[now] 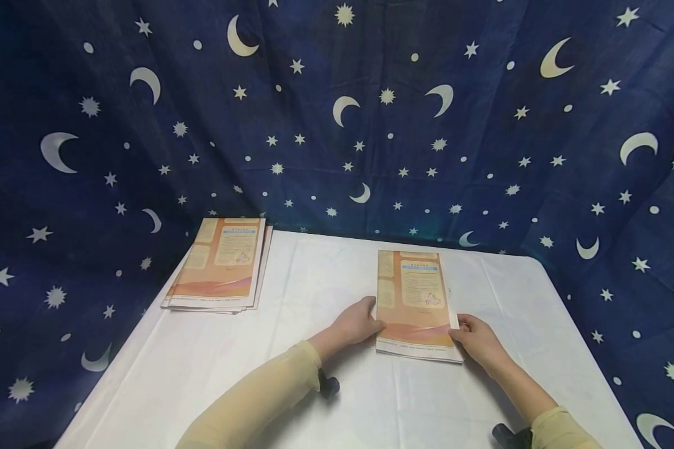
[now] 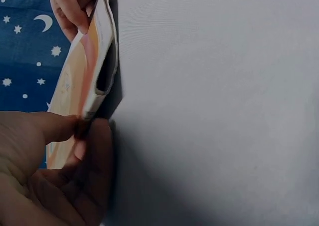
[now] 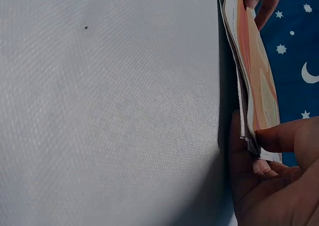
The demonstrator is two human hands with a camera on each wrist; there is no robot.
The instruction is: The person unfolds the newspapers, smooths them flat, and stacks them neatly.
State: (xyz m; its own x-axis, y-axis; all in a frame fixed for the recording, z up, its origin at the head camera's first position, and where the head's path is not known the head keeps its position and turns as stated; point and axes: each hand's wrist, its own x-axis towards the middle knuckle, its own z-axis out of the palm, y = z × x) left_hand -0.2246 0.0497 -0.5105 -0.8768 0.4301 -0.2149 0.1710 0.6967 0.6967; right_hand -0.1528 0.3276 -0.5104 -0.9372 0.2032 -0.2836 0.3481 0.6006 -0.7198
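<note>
A folded newspaper (image 1: 417, 321), printed in orange with a white lower margin, is held between my two hands over the right half of the table. My left hand (image 1: 355, 323) pinches its folded left edge, thumb on top. At the opposite edge my right hand (image 1: 481, 343) grips the paper between thumb and fingers. The left wrist view shows the newspaper (image 2: 89, 61) with a dark gap between its folded layers. Loose layers of the newspaper (image 3: 249, 71) show along its edge in the right wrist view.
A stack of similar folded newspapers (image 1: 216, 274) lies at the table's back left, its lower sheets slightly offset. White cloth covers the table (image 1: 326, 274). Behind and beside it hangs a dark blue curtain (image 1: 314, 112) with moons and stars.
</note>
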